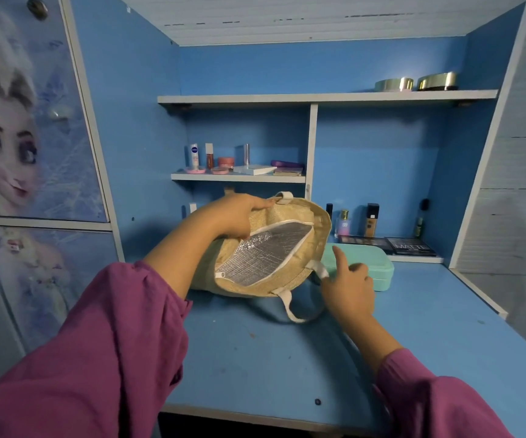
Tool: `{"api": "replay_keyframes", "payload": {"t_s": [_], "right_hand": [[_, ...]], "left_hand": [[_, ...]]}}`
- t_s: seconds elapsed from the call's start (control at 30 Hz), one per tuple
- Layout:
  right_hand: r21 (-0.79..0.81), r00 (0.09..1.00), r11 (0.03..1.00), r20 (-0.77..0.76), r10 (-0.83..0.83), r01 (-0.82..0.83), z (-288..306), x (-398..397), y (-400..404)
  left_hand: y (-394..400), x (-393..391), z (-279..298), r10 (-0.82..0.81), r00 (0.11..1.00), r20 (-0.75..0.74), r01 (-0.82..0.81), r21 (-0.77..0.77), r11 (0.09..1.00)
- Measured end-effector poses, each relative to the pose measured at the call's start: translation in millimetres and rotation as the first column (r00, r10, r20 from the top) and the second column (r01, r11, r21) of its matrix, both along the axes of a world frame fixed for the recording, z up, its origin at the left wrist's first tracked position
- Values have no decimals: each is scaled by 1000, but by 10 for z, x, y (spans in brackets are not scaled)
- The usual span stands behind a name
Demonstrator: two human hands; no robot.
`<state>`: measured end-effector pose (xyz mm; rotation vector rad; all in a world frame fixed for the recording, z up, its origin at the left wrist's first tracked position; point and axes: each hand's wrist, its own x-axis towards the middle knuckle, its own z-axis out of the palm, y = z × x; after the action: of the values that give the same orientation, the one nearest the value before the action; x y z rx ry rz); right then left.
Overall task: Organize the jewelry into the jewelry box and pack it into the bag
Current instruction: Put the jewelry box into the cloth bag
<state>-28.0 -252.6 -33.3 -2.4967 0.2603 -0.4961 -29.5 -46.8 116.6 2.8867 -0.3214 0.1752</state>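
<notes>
Bag [290, 279] mouth open, unobstructed

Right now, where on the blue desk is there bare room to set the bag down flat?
The blue desktop is bare in front, between the tan woven bag and the near edge, and right of the mint-green closed jewelry box. The back right is crowded: bottles and dark makeup palettes. The left hand holds the bag open; the right hand is beside the box.
</notes>
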Motion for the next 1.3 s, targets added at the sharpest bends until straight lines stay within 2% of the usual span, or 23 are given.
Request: {"api": "replay_keyframes", "payload": {"t_s": [0.03, 0.1, 0.17, 0.23, 0.4, 0.5, 0.6, 0.87, 1.1, 1.23, 1.3], "right_hand": [[-151, 992, 988, -117, -56, 38, -48, -19, -46], [-352, 963, 934, -228, -143, 55, -141, -20, -108], [-424, 936, 903, -291, -199, 60, -183, 6, -143], [-411, 915, 910, -343, -211, 55, -175, 26, -148], [-153, 932, 985, -336, -132, 85, -157, 98, -131], [-21, 938, 995, -334, -95, 93, -127, 185, -142], [53, 933, 990, -344, -103, 129, -146, 257, -80], [202, 967, 954, -175, -187, 221, -158, 401, 106], [486, 980, 852, -55, -192, 194, 36, 536, 170], [657, 963, 706, -149, -223, 265, 127, 618, 139], [685, 959, 672, -175, -223, 281, 123, 639, 128]], "left_hand": [[-10, 2, -4, -3, 1000, -4, 3, 1, 1000], [-35, 0, -13, -14, 1000, -8, 14, -1, 1000], [-58, -18, -21, -23, 1000, -13, 23, -6, 1000], [-71, -38, -23, -29, 999, -13, 29, 0, 1000], [-70, -66, -7, -16, 1000, -23, 15, -17, 1000], [-70, -69, -6, -11, 1000, -18, 11, -14, 1000], [-81, -82, -10, -16, 1000, -18, 16, -6, 1000], [-61, -80, -19, -12, 1000, -20, 11, -16, 1000], [-17, -61, -35, -14, 1000, -15, 13, -22, 1000], [5, -43, -47, -12, 1000, -16, 11, -29, 1000], [11, -37, -43, -13, 1000, -13, 12, -30, 999]]}}
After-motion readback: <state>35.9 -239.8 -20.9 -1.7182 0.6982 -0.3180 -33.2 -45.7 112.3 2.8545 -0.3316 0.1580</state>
